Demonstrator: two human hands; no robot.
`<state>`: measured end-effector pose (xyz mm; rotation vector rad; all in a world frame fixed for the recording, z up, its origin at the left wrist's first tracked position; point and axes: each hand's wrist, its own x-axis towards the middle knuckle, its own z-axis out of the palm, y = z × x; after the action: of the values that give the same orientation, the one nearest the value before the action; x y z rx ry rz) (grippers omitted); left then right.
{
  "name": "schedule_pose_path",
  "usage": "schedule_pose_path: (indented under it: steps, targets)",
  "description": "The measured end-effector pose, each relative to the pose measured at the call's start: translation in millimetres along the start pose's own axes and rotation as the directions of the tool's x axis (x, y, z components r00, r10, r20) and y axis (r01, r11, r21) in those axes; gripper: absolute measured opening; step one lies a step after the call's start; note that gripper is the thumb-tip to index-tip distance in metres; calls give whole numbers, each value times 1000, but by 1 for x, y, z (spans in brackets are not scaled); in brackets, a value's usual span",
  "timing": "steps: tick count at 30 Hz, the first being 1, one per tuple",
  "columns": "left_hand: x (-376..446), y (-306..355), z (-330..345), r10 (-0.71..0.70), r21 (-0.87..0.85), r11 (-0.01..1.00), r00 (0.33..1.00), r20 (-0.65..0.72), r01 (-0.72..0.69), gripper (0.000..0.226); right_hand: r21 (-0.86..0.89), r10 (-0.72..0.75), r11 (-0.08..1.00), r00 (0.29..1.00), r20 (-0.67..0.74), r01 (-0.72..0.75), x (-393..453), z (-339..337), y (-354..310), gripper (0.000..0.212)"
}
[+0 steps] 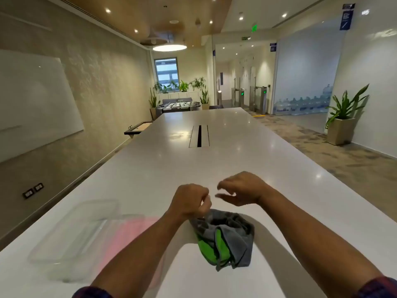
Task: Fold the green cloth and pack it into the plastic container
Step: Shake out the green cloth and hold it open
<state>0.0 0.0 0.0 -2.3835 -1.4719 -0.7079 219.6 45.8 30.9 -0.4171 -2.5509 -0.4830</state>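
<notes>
The green cloth (224,238), grey on one side and bright green on the other, hangs bunched above the white table (214,160). My left hand (190,201) pinches its top edge and holds it up. My right hand (240,189) hovers just to the right of the left hand, fingers curled and apart, holding nothing. The clear plastic container (73,239) lies on the table to the left of my left forearm, blurred, with a pink surface (131,231) beside or under it.
The long white table stretches ahead with a cable slot (199,136) in its middle. A whiteboard (32,102) hangs on the left wall. A potted plant (341,123) stands on the carpet at the right. A games table (178,105) stands beyond the far end.
</notes>
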Motion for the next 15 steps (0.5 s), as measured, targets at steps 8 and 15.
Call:
schedule_pose_path:
  steps: [8, 15]
  targets:
    - [-16, 1, 19, -84, -9, 996, 934, 349, 93, 37, 124, 153, 965, 882, 447, -230, -1, 17, -23, 64]
    - [-20, -5, 29, -157, -82, 971, 856, 492, 225, 26, 175, 228, 800, 560, 797, -574, 14, 28, -36, 55]
